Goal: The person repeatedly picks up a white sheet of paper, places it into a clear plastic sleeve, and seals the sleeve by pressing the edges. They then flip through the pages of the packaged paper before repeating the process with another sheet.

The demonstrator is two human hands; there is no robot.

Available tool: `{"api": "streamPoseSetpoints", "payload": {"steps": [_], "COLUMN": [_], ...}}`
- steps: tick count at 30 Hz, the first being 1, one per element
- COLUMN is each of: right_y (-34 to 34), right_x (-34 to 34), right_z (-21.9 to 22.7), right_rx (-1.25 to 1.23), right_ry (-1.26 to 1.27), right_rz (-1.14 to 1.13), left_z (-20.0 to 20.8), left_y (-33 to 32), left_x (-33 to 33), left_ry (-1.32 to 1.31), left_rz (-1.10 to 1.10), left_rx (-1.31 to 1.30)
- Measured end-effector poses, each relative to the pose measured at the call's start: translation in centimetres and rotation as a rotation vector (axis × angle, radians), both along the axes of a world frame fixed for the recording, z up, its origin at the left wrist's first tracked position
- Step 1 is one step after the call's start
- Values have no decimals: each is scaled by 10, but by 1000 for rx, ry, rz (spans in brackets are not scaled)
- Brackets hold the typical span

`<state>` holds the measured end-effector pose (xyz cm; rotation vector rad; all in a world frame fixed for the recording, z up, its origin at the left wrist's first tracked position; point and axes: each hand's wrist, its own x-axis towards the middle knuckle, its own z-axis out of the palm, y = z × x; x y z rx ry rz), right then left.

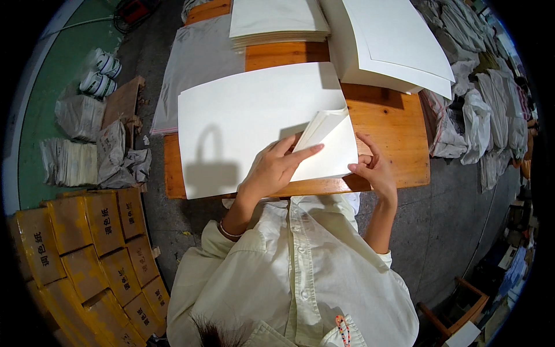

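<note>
A stack of large white paper sheets [231, 110] lies in front of me, near the table's front edge. Several sheets at its right side are bent up into a narrow folded flap [325, 126]. My left hand [276, 166] rests over the stack and grips this flap between its fingers, one finger lying across the front of it. At the near right corner of the stack is my right hand [377, 172], its thumb tip touching the paper edge and its index finger stretched apart. Whether a sheet sits under that thumb is hard to see.
The wooden table [393, 130] also bears a second paper pile [280, 20], a taller white stack [393, 43] and grey plastic sheeting [199, 63]. Taped cartons [98, 248] stand at the left, near wrapped bundles [69, 162] and white buckets [99, 84]. Bagged material [480, 110] lies at the right.
</note>
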<state>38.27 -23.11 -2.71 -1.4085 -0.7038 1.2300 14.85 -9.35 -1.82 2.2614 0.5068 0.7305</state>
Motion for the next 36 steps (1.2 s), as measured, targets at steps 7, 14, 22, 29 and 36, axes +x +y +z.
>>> {"api": "streamPoseSetpoints", "payload": {"steps": [7,14,22,29,36], "right_y": [3,7,2,2,6], "right_x": [-7,-10,-5,-3,-9], "right_z": [-7,-4,4,-5,1], "right_rx": [-16,-93,16,-38,-22], "right_ry": [-51,-163,-15,-49,1], "right_rz": [-77,-88,-48,-45,-86], "left_z": [9,10,2,10,9], "left_y": [-1,-1,-3,-3,-2], "left_x": [2,3,0,3,1], "left_ry": [107,57,-3,43,21], "left_rz": [-120,-115,28,-87,-50], "left_rx": [146,136,-49,138,23]}}
